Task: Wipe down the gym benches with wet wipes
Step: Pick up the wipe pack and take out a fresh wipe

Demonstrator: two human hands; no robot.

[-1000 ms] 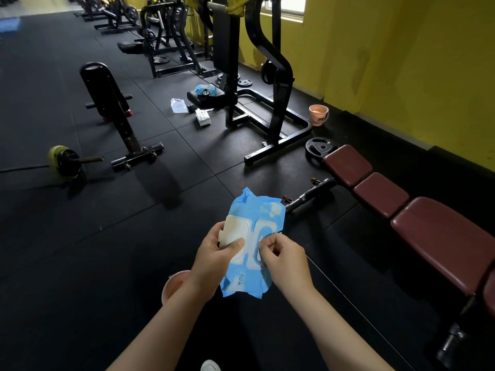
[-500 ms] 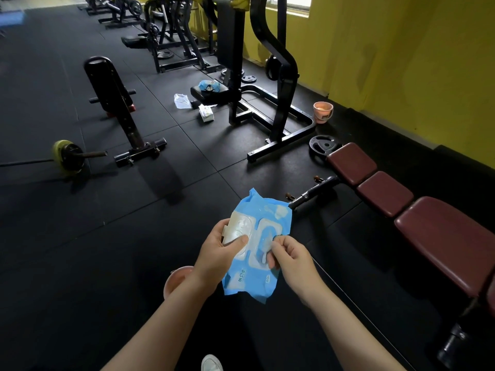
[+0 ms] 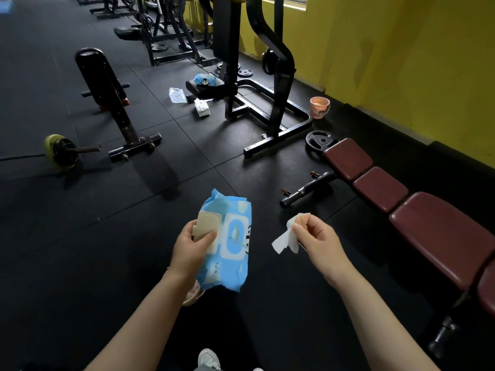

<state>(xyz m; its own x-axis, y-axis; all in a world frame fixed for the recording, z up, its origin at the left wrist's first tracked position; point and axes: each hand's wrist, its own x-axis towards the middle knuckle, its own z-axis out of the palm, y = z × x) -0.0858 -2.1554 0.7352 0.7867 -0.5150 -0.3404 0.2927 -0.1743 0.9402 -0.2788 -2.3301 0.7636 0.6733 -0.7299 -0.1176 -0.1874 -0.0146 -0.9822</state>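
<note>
Here a white, crumpled wet wipe [image 3: 287, 235] hangs pinched in the right hand [image 3: 318, 238].

You've got black rubber floor tiles [image 3: 80, 250] under everything; a maroon padded bench [image 3: 417, 226] stands along the yellow wall side, a weight plate [image 3: 320, 141] lies flat by its far end, an orange bucket [image 3: 319, 107] sits beyond that, a small white box [image 3: 201, 107] and clear bag [image 3: 176, 95] lie near the black machine frame [image 3: 278, 121].
</note>
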